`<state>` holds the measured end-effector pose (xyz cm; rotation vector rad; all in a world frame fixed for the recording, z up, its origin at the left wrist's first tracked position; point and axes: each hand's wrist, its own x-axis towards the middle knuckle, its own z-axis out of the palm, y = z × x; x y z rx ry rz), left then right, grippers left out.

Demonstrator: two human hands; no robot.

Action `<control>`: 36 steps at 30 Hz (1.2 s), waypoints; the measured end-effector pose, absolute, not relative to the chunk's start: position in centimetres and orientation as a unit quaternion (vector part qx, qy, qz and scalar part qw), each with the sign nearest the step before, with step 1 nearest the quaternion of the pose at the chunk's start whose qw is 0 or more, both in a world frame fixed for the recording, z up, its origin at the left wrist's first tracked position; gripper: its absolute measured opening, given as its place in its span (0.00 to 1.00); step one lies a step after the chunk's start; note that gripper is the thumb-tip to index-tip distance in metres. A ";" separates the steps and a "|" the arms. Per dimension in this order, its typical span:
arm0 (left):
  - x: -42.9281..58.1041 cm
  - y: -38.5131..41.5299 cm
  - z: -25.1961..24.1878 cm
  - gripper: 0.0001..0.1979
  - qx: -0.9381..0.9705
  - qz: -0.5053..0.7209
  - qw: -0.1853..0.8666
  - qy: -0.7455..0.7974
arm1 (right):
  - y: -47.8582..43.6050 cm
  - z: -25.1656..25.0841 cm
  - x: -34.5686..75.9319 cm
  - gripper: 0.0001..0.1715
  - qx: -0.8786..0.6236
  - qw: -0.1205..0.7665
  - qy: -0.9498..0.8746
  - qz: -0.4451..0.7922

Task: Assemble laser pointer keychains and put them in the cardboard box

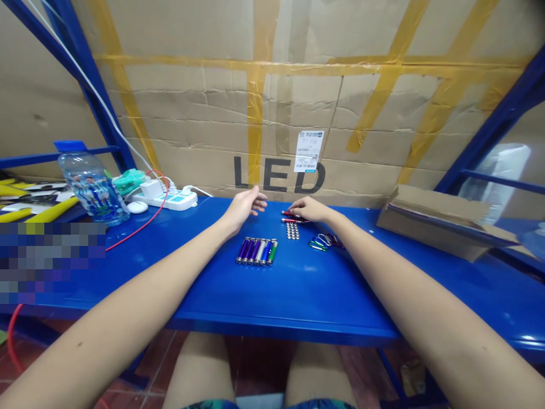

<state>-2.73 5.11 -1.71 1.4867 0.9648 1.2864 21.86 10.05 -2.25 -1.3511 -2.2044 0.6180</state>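
My left hand (247,207) hovers over the back of the blue table, its fingers apart and nothing in it. Over a red penlight (286,213) at the back, my right hand (311,209) has its fingers curled down on it. A second red penlight (289,220) lies just in front. Below these, several small silver button cells (292,230) stand in neat rows. Nearer me is a row of penlights (257,251) in purple, silver, blue and green, side by side. Carabiners (321,242) in green, blue and darker colours lie beside my right forearm, which partly hides them.
A white power strip (179,200) with plugs, a red cable (149,218) and a water bottle (91,182) stand at the left. An open cardboard box (443,221) sits at the right. A big taped carton (191,113) marked LED walls off the back of the blue table (276,301).
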 end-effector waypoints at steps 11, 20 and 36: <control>-4.8 6.0 -2.9 0.09 0.795 0.313 0.209 0.475 | 9.0 -2.3 22.2 0.14 -0.503 0.228 -0.800 0.234; -4.2 4.9 -2.0 0.09 0.808 0.236 0.167 0.513 | 8.1 -1.7 21.9 0.14 -0.492 0.207 -0.818 0.214; -4.3 5.1 -2.2 0.10 0.812 0.232 0.158 0.511 | 8.7 -2.1 22.9 0.13 -0.506 0.231 -0.807 0.200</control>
